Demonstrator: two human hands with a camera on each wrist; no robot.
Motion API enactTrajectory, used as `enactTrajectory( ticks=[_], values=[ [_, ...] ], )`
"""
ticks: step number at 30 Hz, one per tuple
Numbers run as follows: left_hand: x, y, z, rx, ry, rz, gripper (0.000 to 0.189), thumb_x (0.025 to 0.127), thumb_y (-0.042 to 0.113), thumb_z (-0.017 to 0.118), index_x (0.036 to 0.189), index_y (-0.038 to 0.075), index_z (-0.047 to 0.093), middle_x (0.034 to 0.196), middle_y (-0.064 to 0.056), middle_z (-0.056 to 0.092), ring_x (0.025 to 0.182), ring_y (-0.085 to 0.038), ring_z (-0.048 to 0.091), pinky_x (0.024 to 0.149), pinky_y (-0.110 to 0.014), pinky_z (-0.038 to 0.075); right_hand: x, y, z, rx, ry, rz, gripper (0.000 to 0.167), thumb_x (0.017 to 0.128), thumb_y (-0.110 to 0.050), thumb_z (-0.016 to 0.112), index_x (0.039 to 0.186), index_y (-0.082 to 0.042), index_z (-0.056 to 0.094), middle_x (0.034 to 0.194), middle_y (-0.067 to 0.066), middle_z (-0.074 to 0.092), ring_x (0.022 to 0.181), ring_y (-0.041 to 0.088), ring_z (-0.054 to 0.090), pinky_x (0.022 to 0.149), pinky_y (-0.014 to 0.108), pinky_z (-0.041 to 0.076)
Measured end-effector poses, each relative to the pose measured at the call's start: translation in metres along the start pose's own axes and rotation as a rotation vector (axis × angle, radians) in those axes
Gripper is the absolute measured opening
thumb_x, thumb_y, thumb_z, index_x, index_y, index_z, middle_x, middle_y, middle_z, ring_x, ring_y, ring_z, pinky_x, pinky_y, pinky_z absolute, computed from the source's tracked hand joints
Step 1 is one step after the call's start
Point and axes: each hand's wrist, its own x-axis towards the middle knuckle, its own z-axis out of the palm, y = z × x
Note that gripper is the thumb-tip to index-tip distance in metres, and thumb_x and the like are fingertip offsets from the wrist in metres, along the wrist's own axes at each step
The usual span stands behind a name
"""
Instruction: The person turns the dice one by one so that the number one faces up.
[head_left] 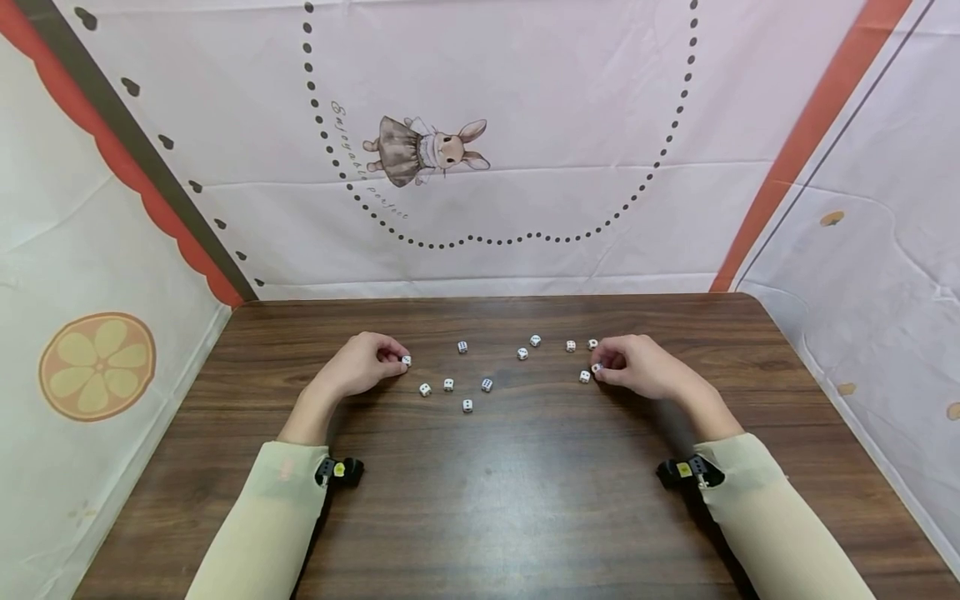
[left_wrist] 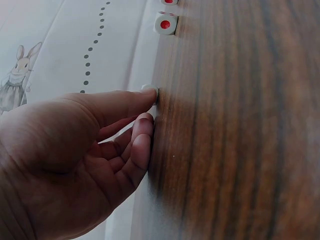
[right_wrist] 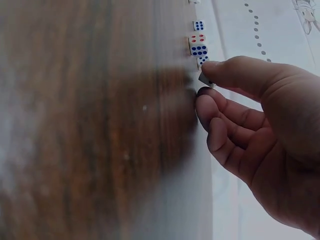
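At the left of the spread of dice, my left hand (head_left: 363, 364) pinches a white die (head_left: 407, 361) at the tabletop. In the left wrist view the thumb of the left hand (left_wrist: 90, 150) covers most of that die (left_wrist: 150, 89). On the other side, my right hand (head_left: 637, 367) holds another white die (head_left: 597, 367) between thumb and fingertips. The right wrist view shows this die (right_wrist: 205, 80) tilted beneath the thumb of the right hand (right_wrist: 260, 130). Close by the right fingers lie a die (head_left: 585, 377) in front and a die (head_left: 592, 343) behind.
Between the hands, several more dice lie scattered on the brown wooden table (head_left: 495, 500), among them a die (head_left: 462, 347) toward the back and a die (head_left: 468, 406) nearer the front. A printed cloth (head_left: 570, 125) hangs behind the table's back edge.
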Motion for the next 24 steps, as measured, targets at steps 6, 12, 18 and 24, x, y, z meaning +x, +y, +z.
enactTrajectory(
  ticks=[6, 12, 18, 24],
  values=[
    [0.0002, 0.0006, -0.001, 0.0, -0.002, -0.001, 0.01, 0.099, 0.014, 0.075, 0.105, 0.007, 0.078, 0.091, -0.001, 0.071, 0.084, -0.018, 0.062, 0.078, -0.037, 0.05, -0.0007, 0.0041, 0.0007, 0.009, 0.011, -0.002, 0.01, 0.093, -0.005, 0.079, 0.098, -0.013, 0.075, 0.081, -0.008, 0.067, 0.078, 0.013, 0.063, 0.071, 0.032, 0.052],
    [0.0004, -0.0002, -0.0007, 0.002, -0.006, -0.007, 0.01, 0.099, 0.015, 0.075, 0.106, 0.007, 0.078, 0.091, -0.001, 0.071, 0.084, -0.018, 0.062, 0.077, -0.036, 0.05, -0.0013, 0.0063, -0.0001, 0.011, 0.006, 0.006, 0.009, 0.094, -0.006, 0.079, 0.098, -0.013, 0.074, 0.082, -0.008, 0.068, 0.079, 0.013, 0.063, 0.072, 0.031, 0.052],
    [0.0008, 0.0, -0.0004, 0.007, -0.001, -0.004, 0.011, 0.099, 0.014, 0.075, 0.106, 0.007, 0.079, 0.092, -0.002, 0.071, 0.085, -0.018, 0.062, 0.077, -0.035, 0.05, -0.0035, 0.0056, -0.0019, 0.014, 0.005, 0.017, 0.008, 0.094, -0.006, 0.079, 0.097, -0.011, 0.074, 0.083, -0.006, 0.069, 0.079, 0.012, 0.063, 0.072, 0.03, 0.051],
    [0.0005, -0.0011, 0.0011, 0.007, -0.001, -0.006, 0.01, 0.099, 0.014, 0.076, 0.105, 0.007, 0.078, 0.091, -0.001, 0.071, 0.084, -0.017, 0.061, 0.077, -0.035, 0.05, -0.0046, 0.0045, -0.0028, 0.019, -0.008, 0.022, 0.008, 0.094, -0.005, 0.079, 0.1, -0.008, 0.074, 0.084, -0.004, 0.069, 0.08, 0.013, 0.064, 0.072, 0.03, 0.052]
  ],
)
